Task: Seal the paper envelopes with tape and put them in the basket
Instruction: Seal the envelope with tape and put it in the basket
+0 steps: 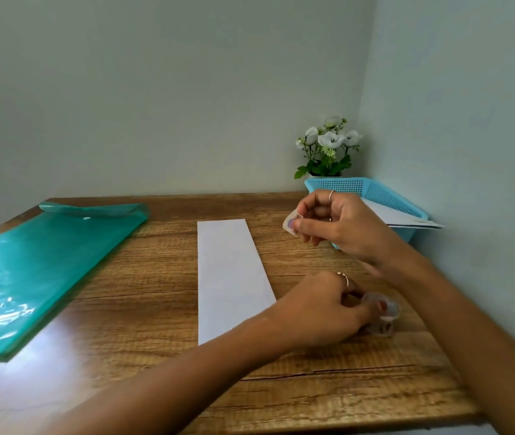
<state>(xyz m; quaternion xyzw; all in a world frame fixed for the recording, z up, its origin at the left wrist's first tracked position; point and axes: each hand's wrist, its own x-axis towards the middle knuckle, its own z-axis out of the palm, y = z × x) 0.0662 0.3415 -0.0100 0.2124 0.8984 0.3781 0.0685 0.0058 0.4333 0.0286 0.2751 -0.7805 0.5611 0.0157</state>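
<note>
We pinched a torn strip of tape in our right hand fingers above the tabletop, our left hand gripped the tape dispenser just right of the white envelope, blue basket behind held sealed envelopes

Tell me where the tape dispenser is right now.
In the head view, the tape dispenser sits on the wooden table, right of the white envelope, gripped by the left hand, nearer than the blue basket.
</note>
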